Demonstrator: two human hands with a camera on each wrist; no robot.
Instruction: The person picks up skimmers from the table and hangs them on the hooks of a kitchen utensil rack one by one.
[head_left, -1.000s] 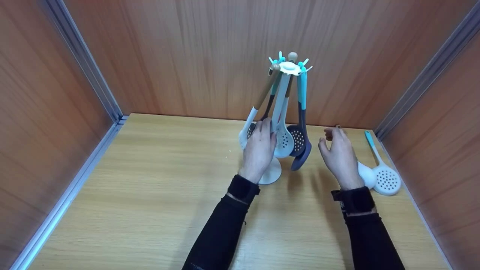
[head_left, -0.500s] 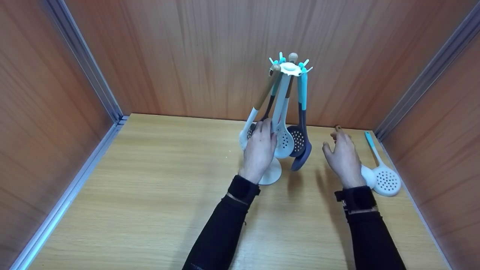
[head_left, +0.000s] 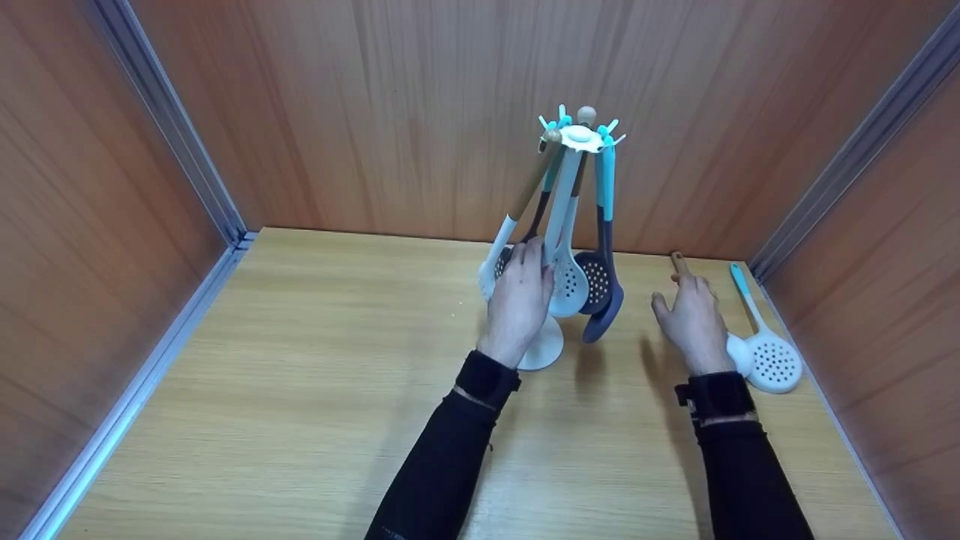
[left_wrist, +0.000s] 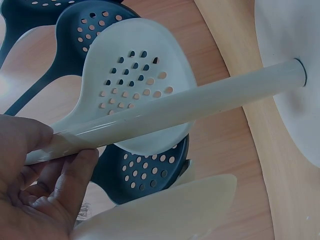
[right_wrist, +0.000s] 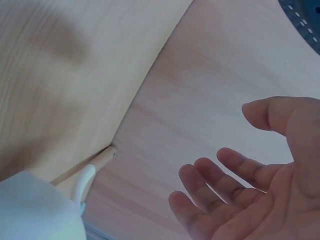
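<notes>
My left hand (head_left: 517, 296) grips the white pole (left_wrist: 200, 102) of a utensil stand, thumb on one side and fingers curled on the other. From the stand's top ring (head_left: 581, 137) hang several utensils: a white slotted turner (left_wrist: 145, 55), dark skimmers (head_left: 595, 281), a dark ladle (head_left: 606, 315) and a white wooden-handled utensil (head_left: 495, 251). Toward the right, my right hand (head_left: 694, 319) is held above the table with fingers spread, holding nothing. Beneath it lies a utensil with a wooden handle (head_left: 679, 262) and a white rounded head (head_left: 739, 354), partly hidden by the hand.
A white skimmer (head_left: 775, 361) with a turquoise handle lies by the right panel (head_left: 877, 300). The stand's round white base (head_left: 546, 346) rests on the wooden table (head_left: 300, 360). A tall wood-grain panel (head_left: 375, 112) closes off the back, another the left.
My right hand has shifted slightly right, its fingers straightening, and more of the wooden handle shows beyond it. The left hand stays on the pole.
</notes>
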